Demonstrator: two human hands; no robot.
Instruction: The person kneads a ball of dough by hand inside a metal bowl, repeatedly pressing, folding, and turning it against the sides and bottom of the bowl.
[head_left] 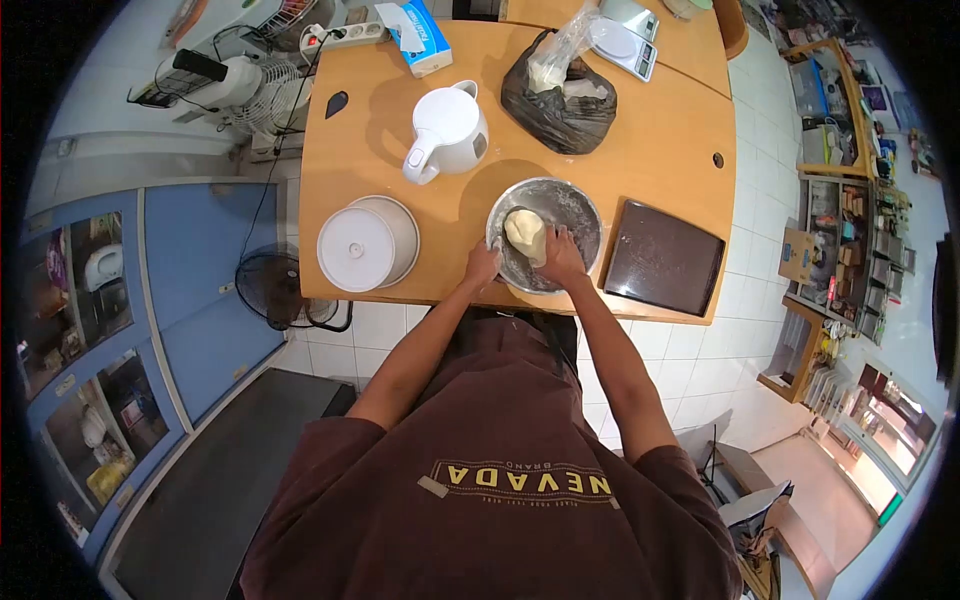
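A pale lump of dough (524, 231) lies in a steel mixing bowl (586, 212) whose inner wall is smeared with flour. My left hand (484, 262) is closed on the bowl's near left rim. Inside the bowl, my right hand (562, 256) grips the right side of the dough, which is drawn out toward the fingers. The fingertips of that hand are partly hidden against the dough.
Right of the bowl lies a dark baking tray (664, 258). A white lidded tub (357, 248) and a white electric kettle (447, 130) stand left. Behind are a black plastic bag (560, 118), a kitchen scale (622, 45), a blue tissue box (428, 42) and a power strip (350, 36).
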